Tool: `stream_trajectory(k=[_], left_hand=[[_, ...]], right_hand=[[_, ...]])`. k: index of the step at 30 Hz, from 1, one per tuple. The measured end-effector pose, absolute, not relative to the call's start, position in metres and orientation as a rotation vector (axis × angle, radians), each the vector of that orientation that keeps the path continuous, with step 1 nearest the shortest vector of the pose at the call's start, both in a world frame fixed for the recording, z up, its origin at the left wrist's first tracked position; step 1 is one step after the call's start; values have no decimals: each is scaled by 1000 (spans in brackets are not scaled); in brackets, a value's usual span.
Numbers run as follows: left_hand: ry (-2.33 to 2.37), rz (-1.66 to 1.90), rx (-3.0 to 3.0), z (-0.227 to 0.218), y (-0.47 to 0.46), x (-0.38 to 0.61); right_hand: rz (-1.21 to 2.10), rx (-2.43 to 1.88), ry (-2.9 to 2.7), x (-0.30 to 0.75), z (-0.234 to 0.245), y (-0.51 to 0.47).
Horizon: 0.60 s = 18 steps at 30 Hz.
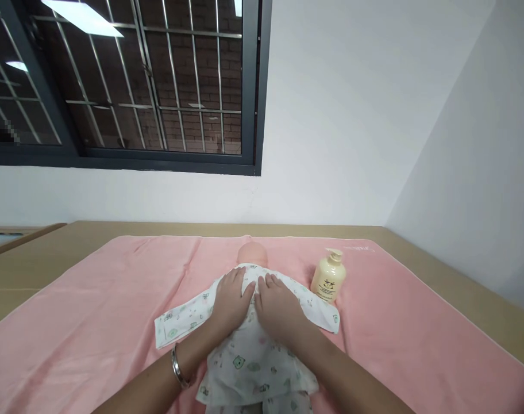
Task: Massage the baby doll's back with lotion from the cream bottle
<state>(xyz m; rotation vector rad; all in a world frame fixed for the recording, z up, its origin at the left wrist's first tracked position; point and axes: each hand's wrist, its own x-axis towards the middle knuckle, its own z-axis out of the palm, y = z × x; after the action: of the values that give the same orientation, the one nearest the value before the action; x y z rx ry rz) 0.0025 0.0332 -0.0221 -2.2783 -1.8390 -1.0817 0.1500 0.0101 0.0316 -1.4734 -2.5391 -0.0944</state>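
A baby doll [252,253] lies on a pink blanket, its bald head toward the wall. It wears a white printed long-sleeved top [249,362], the sleeves spread out to both sides. My left hand [232,296] rests flat on the upper left of the top, fingers stretched toward the head. Beside it, my right hand [279,302] lies flat on the upper right, the thumbs close together. Neither hand grips anything. The doll's middle is partly covered by my hands and forearms. A silver bangle [178,368] circles my left wrist.
A cream pump bottle [328,275] stands by the doll's right-hand sleeve. The pink blanket [93,310] covers most of a tan table [42,261]. Behind rise a white wall [331,115] and a barred window [255,115] with a dark frame.
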Motion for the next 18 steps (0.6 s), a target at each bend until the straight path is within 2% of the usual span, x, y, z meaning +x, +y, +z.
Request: stream_trajectory(k=[2, 8, 14, 18], left_hand=[[-1810, -1083, -2293, -21, 34, 2], [-1527, -1141, -2274, -23, 24, 9], [-1783, -1079, -2261, -26, 36, 1], [-1655, -1133, -2253, -26, 34, 1]], right_hand=[[-102, -1411, -2562, 149, 33, 5], [170, -1772, -2298, 160, 40, 37], [74, -1594, -2473, 151, 37, 17], [145, -1577, -2434, 153, 41, 17]])
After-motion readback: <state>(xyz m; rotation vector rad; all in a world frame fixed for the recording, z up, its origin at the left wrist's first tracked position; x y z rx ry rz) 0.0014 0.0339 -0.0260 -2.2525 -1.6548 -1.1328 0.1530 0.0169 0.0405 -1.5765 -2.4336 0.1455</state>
